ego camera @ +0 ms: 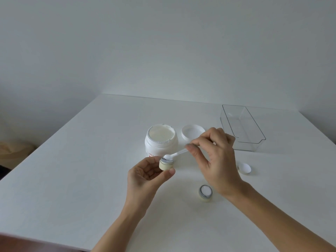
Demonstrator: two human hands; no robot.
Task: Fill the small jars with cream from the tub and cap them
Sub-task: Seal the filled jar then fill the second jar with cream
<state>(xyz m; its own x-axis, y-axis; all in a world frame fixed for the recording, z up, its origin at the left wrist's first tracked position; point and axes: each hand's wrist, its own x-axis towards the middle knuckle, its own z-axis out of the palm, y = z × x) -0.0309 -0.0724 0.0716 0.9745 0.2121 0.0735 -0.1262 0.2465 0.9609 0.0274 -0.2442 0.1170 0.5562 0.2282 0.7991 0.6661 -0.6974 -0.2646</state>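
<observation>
My left hand [145,177] holds a small cream-coloured jar [166,164] between thumb and fingers, just in front of the open white cream tub [161,140]. My right hand [216,160] pinches the handle of a small white spatula [174,155], whose tip rests in the mouth of the held jar. A second small jar [205,193], open and with white cream in it, stands on the table under my right wrist. A small jar cap [244,168] lies to the right of my right hand.
The tub's white lid [190,132] lies upside down right of the tub. A clear plastic tray [241,127] stands at the back right of the white table [91,170]. The wall rises behind the table's far edge.
</observation>
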